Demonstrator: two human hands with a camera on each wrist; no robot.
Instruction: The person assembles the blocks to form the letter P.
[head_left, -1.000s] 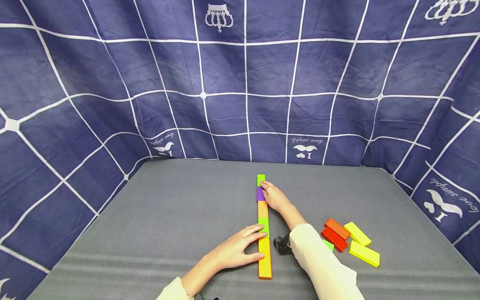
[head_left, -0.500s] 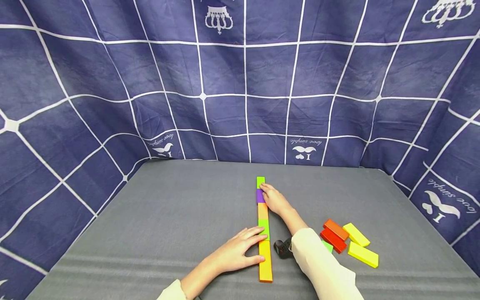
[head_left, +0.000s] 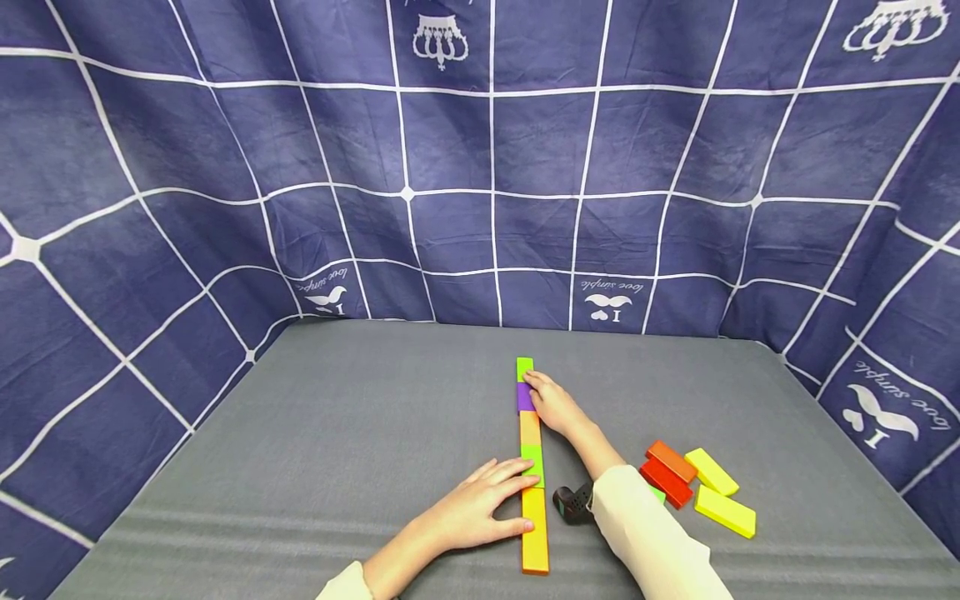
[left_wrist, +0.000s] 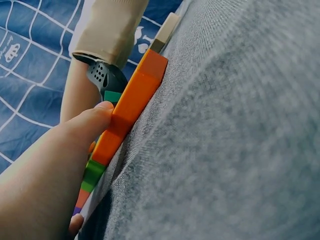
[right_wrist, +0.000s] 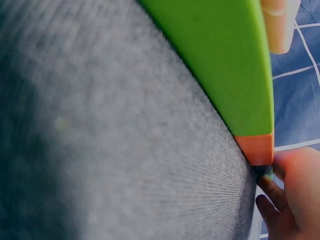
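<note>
On the grey table a straight row of blocks runs away from the person in the head view. From far to near come a green block [head_left: 525, 365], a purple block [head_left: 526, 397], an orange block [head_left: 530, 427], a second green block [head_left: 532, 455] and a yellow-orange block [head_left: 535, 550]. The left hand [head_left: 474, 510] rests its fingertips on the nearer green block and its thumb on the yellow-orange one. At the far end, the fingers of the right hand [head_left: 555, 405] touch the far green and purple blocks; its thumb is hard to make out.
Right of the right sleeve lie an orange-red block [head_left: 672, 460], a red block [head_left: 666, 484], two yellow blocks [head_left: 725, 511] and a partly hidden light green one [head_left: 657, 492]. A black device [head_left: 573, 505] sits at the right wrist. A blue curtain [head_left: 450, 225] surrounds the table.
The row of blocks has slid slightly toward the person, and both hands have shifted along with it. The loose blocks at the right stay put.
</note>
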